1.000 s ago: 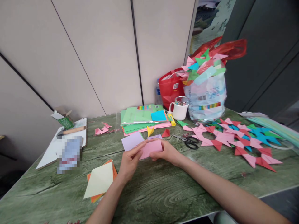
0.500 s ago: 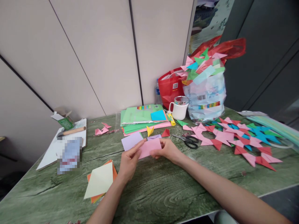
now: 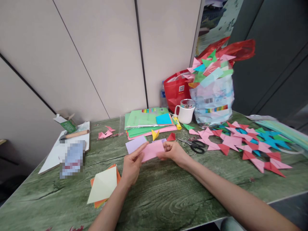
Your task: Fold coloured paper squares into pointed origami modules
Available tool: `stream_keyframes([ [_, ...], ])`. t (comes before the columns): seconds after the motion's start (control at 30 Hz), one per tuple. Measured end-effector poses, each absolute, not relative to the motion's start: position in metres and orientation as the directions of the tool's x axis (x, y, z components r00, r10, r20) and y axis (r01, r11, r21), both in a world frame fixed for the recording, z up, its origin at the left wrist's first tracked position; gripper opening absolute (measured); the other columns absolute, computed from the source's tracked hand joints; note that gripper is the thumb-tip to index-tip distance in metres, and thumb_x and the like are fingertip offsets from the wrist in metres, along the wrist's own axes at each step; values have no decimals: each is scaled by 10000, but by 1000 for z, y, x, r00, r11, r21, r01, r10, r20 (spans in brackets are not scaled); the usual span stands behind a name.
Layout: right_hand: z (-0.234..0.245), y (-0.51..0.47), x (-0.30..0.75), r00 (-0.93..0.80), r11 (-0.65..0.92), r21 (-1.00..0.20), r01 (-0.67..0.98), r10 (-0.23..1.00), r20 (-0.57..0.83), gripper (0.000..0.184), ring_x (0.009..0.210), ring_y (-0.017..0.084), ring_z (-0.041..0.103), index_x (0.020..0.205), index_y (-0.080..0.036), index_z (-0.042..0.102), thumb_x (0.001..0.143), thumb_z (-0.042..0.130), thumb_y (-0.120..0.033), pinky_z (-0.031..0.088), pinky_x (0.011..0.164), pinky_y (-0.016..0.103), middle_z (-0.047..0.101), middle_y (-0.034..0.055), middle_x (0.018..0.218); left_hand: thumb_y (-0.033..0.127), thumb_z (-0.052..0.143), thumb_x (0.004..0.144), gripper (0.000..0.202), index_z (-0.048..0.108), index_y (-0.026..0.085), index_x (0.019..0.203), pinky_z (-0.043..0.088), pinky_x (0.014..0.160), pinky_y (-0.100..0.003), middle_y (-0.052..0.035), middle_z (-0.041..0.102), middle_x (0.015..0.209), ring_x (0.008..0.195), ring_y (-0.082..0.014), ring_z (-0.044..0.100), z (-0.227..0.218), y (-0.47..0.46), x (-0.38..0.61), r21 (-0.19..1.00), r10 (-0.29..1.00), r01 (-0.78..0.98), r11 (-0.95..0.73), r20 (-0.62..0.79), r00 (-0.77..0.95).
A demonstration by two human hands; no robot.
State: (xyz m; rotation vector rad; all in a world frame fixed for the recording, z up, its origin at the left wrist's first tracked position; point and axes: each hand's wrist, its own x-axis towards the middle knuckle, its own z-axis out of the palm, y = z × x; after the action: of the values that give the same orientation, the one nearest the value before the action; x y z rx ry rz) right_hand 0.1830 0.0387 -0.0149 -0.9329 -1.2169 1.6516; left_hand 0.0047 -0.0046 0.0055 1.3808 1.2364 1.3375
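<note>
Both my hands hold a folded pink paper [image 3: 153,150] just above the green wood-grain table [image 3: 168,195]. My left hand [image 3: 132,165] pinches its left end, index finger stretched along the top edge. My right hand [image 3: 173,152] pinches the right end with curled fingers. A lilac sheet [image 3: 134,144] lies flat right behind the pink paper. A small yellow folded piece [image 3: 155,134] and a red triangle [image 3: 171,137] sit just beyond it.
Black scissors [image 3: 196,146] lie right of my right hand. Folded pink, red and blue stars [image 3: 243,142] cover the right side. A paper stack [image 3: 149,123], white mug [image 3: 185,112], filled plastic bag [image 3: 213,93] and red bag [image 3: 176,89] stand behind. Cream and orange sheets [image 3: 103,186] lie front left.
The pink paper has lifted slightly and tilted, its right end raised. My right hand's fingers have curled tighter on that end. My left hand has barely moved.
</note>
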Motion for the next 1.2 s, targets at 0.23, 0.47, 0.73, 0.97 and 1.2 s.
stream_keyframes([
  [0.23, -12, 36, 181, -337, -126, -974, -190, 940, -56, 463, 539, 124, 585, 830, -129, 596, 452, 801, -300, 500, 550, 272, 639, -5, 617, 281, 578, 747, 346, 621, 219, 1086, 398, 952, -385, -33, 601, 1170, 1108, -227, 527, 6, -4, 2, 965, 977, 154, -211, 215, -3],
  [0.47, -14, 29, 175, -320, 7, -1000, -23, 947, 14, 703, 554, 125, 568, 1142, -191, 423, 517, 742, -221, 504, 503, 264, 592, -8, 764, 223, 532, 779, 302, 636, 244, 1061, 311, 1031, -367, -4, 609, 1159, 1132, -191, 511, 10, -9, 8, 914, 955, 275, -297, 283, 89],
  [0.73, -12, 30, 180, -233, 278, -935, 219, 946, 227, 658, 911, 212, 558, 1117, -204, 475, 507, 715, -157, 461, 781, 318, 566, 56, 1063, 211, 506, 798, 305, 626, 240, 1077, 323, 1025, -355, -11, 609, 1162, 1133, -180, 510, 6, -8, 9, 894, 942, 298, -334, 308, 129],
  [0.97, -22, 39, 182, -374, 108, -994, 19, 923, 92, 596, 588, 153, 630, 1139, -200, 371, 601, 621, -139, 512, 587, 293, 622, -24, 698, 229, 511, 793, 313, 625, 242, 1084, 306, 1034, -357, -5, 596, 1181, 1147, -188, 497, 9, -6, 3, 891, 944, 313, -331, 319, 90],
  [1.2, -10, 52, 196, -287, 60, -991, -123, 953, 93, 435, 583, 155, 637, 954, -194, 409, 595, 654, -206, 530, 602, 322, 622, -37, 617, 249, 513, 799, 319, 611, 246, 1103, 290, 1039, -339, -2, 584, 1197, 1166, -183, 477, 12, -1, -8, 860, 920, 350, -371, 392, 11],
])
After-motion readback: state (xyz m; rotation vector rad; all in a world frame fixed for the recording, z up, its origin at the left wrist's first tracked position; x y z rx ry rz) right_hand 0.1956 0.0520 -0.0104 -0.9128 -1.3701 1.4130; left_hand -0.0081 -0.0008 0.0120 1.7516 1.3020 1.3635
